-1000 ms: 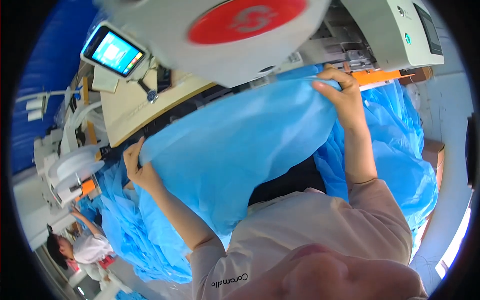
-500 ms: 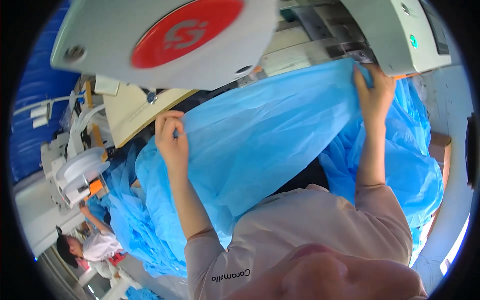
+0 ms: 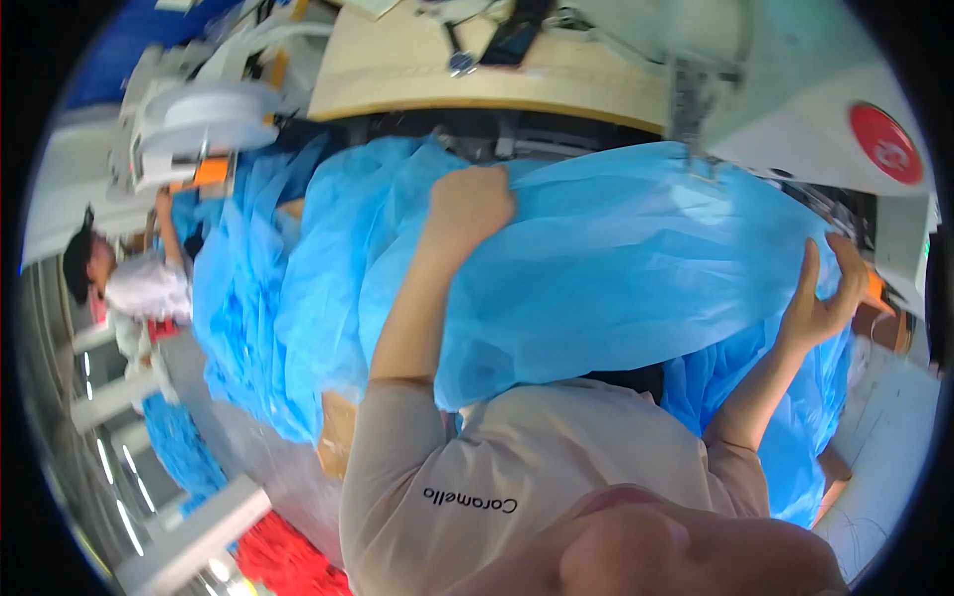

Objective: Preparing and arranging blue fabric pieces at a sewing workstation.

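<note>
A thin, light-blue nonwoven sheet (image 3: pixel 616 268) stretches across in front of me and drapes over my lap. My left hand (image 3: pixel 472 207) is closed on its far part, knuckles up, left of the sewing machine. At the sheet's right end is my right hand (image 3: pixel 823 298), with thumb and forefinger spread apart beside the edge. The white sewing machine (image 3: pixel 795 129) with a round red badge stands above the sheet's far right side. A bright light spot falls on the cloth below its needle area, where fine detail is blurred.
Beyond the sheet is a pale tabletop (image 3: pixel 397 74) with a watch (image 3: pixel 460 62) and a dark phone (image 3: pixel 517 35). More blue cloth (image 3: pixel 248 298) is heaped at left. Another person (image 3: pixel 144 283) works at a machine with a white reel (image 3: pixel 209 114). Red cloth (image 3: pixel 288 556) lies lower left.
My view has swung right, bringing the tabletop and watch into sight. My left hand has gone from loosely curled to closed on the sheet. My right thumb and forefinger show a wider gap.
</note>
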`<state>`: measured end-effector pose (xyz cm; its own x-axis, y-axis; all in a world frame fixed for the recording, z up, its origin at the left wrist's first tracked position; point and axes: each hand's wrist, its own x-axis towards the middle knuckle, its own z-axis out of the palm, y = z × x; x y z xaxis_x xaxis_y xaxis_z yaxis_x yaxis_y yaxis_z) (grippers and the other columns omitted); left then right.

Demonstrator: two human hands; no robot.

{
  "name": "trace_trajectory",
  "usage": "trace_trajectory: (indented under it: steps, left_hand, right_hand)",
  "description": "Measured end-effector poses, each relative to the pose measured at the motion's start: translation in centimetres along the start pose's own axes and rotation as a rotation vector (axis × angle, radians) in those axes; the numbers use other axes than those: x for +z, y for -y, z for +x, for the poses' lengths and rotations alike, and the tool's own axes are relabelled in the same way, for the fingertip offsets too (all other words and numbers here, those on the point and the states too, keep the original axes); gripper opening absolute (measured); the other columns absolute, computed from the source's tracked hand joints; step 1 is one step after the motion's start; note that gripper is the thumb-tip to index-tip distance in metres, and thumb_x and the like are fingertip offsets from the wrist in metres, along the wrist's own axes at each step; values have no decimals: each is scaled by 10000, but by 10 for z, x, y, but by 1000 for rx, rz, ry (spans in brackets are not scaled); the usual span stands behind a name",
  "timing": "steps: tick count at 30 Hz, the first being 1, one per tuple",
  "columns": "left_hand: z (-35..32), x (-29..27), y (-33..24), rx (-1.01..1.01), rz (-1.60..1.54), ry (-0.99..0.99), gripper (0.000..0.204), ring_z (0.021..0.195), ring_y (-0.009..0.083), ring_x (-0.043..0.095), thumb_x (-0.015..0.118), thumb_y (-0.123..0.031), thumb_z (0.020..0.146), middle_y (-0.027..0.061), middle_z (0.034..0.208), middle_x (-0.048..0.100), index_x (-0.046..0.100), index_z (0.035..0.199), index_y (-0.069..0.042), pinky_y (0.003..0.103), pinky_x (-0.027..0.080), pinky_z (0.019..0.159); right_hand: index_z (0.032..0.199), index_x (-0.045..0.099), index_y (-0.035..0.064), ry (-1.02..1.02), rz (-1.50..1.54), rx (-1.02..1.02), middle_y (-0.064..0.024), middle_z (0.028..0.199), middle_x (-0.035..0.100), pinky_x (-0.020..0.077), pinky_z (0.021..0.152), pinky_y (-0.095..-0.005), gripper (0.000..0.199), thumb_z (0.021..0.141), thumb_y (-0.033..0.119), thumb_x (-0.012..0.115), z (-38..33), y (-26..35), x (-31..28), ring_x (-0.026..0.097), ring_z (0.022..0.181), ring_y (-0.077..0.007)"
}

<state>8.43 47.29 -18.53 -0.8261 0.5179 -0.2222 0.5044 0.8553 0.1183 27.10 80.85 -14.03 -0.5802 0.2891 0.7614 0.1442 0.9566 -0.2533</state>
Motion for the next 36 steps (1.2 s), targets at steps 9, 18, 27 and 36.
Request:
trace_trajectory:
  steps: [9,18,27,36]
  left_hand:
    - [-4,37,28,-161,48,-269,150,727,315,660,506,-112,759,130,727,663,651,748,-75,442,511,587]
    - [-25,-30,95,208,-358,-788,355,941,303,603,429,87,578,159,942,650,629,850,-23,421,430,900]
    - [-57,-67,73,108,-599,-753,217,769,134,512,531,61,730,75,824,539,627,905,-25,236,413,704]
    - [-7,-69,37,154,-1115,-487,223,1015,174,554,509,39,807,93,1042,620,640,987,46,260,406,909]
  right_hand:
    - [1201,556,26,356,104,268,-146,1089,621,420,887,-321,335,911,191,581,-4,29,43,577,1000,-242]
    - [1099,543,7,294,227,354,-135,1026,599,428,861,-314,231,955,176,481,-9,31,37,577,946,-235]
    - [1018,587,10,274,487,476,-17,816,570,434,672,-229,255,812,120,689,-7,31,44,502,731,-77]
    - [902,651,14,279,1183,972,-9,906,580,426,659,-211,177,804,156,691,-17,8,-4,521,745,-72]
